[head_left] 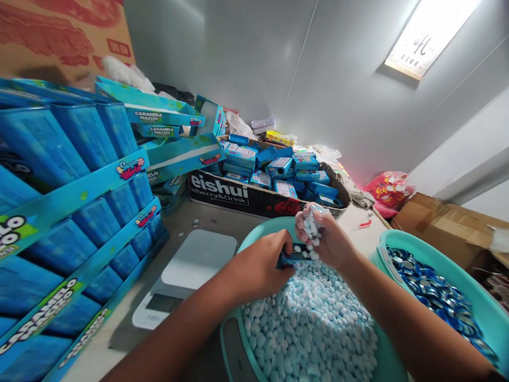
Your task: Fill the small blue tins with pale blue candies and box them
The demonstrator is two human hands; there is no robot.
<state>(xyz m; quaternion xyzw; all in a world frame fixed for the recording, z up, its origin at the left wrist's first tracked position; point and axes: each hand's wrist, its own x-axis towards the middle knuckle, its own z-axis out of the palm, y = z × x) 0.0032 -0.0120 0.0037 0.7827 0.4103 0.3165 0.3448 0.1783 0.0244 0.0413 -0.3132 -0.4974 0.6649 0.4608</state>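
Note:
My left hand [266, 262] is closed on a small blue tin [299, 254], tilted low over the candies; fingers hide much of it. Just above the tin, my right hand [332, 239] is cupped around a handful of pale candies [313, 220]. Several of them are dropping from the fingers at the tin's opening. Below both hands, a heap of light blue and white candies [310, 323] fills a turquoise basin [260, 229].
A white scale [201, 257] lies left of the basin. Display trays of blue tins [83, 191] are stacked at far left. Behind stands a black carton [226, 196] of loose blue tins [278, 165]. Another turquoise basin [384, 241] at right contains blue and silver caps [433, 294].

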